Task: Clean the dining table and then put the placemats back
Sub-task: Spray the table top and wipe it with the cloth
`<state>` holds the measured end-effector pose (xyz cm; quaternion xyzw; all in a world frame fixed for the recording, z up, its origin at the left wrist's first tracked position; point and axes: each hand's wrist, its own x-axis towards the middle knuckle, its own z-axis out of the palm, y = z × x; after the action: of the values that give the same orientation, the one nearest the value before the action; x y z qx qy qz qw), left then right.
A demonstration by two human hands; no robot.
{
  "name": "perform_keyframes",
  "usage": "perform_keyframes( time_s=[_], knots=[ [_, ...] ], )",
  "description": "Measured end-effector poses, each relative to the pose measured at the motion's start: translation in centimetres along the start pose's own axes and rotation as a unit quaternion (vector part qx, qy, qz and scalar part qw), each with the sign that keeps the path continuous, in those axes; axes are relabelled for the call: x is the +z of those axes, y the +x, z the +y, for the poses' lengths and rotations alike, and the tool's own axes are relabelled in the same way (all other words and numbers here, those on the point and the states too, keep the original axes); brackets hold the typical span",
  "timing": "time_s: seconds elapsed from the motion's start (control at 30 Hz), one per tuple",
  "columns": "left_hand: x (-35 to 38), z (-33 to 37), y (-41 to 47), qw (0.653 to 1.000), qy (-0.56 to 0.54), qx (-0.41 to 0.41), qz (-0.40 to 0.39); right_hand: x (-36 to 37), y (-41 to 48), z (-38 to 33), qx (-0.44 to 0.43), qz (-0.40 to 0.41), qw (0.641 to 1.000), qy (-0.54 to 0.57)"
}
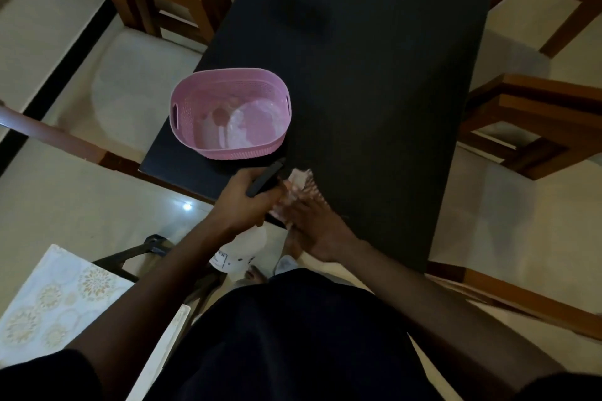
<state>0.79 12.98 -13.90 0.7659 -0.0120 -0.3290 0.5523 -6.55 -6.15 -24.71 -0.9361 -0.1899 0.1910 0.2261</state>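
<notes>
Nearest on my feed, off the near-left corner of the black dining table [374,75], I see the patterned white placemats [55,296] lying flat on a low surface I cannot make out, well apart from the tabletop. Just short of the table's near edge, the left hand [242,202] is curled round the black trigger head of a spray bottle [265,177], whose white body hangs below the hand, off the table's edge. Just beside it, the right hand [317,231] reaches over the table's near edge with its fingers stretched flat, pressing a pale pinkish cloth [301,182] against the tabletop; the fingertips are blurred, so I cannot tell more of how they lie. The cloth sits at the table's near edge, toward its left side. Just beyond both hands, on the table's near-left corner, 1 pink perforated basket [237,151] stands upright with pale round dishes inside; I cannot tell how many. Around the table I make out 3 wooden chairs [537,114]: 1 off its far-left side and 2 off its right side, all near its edges.
</notes>
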Motion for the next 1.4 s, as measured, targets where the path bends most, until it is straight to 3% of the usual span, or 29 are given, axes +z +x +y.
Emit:
perform_keyframes(
  time_s=[0.1,0.17,0.2,0.3,0.43,0.5,0.57,0.67,0.83,1.0,1.13,1.4],
  knots=[
    [-1.2,2.0,0.9,0.998,-0.023,0.018,0.049,-0.5,-2.6,0.0,-0.011,-0.037,0.996,0.075],
    [-2.1,3.5,1.1,0.995,-0.043,0.05,0.075,-2.6,-3.1,-0.4,0.065,-0.041,0.983,0.168],
    [-2.5,4.2,1.0,0.993,-0.052,0.064,0.09,-4.2,-2.9,-0.8,0.12,-0.04,0.959,0.252],
    [-4.1,5.6,1.5,0.985,-0.068,0.072,0.143,-8.5,-2.1,-1.3,0.242,0.034,0.801,0.547],
    [-5.9,7.7,2.1,0.97,-0.058,0.125,0.199,-13.3,-1.0,0.0,0.324,0.079,0.624,0.707],
    [-6.7,8.8,2.3,0.958,-0.032,0.168,0.231,-15.1,0.0,-0.1,0.315,0.09,0.568,0.755],
    [-7.2,9.3,2.5,0.943,-0.013,0.205,0.26,-16.6,1.2,-0.7,0.297,0.096,0.555,0.771],
    [-8.1,9.5,3.1,0.929,-0.016,0.233,0.288,-18.6,4.2,-2.7,0.277,0.117,0.577,0.76],
    [-10.5,7.0,5.7,0.935,0.023,0.274,0.222,-19.3,10.9,-5.7,0.342,0.202,0.566,0.723],
    [-12.4,5.1,8.0,0.955,0.041,0.244,0.161,-17.6,16.7,-7.9,0.368,0.235,0.51,0.741],
    [-13.3,4.3,9.0,0.961,0.074,0.242,0.11,-15.9,19.2,-9.0,0.39,0.23,0.494,0.742],
    [-16.1,1.4,11.4,0.945,0.263,0.19,0.04,-14.9,21.1,-9.8,0.471,0.214,0.41,0.751]
  ],
)
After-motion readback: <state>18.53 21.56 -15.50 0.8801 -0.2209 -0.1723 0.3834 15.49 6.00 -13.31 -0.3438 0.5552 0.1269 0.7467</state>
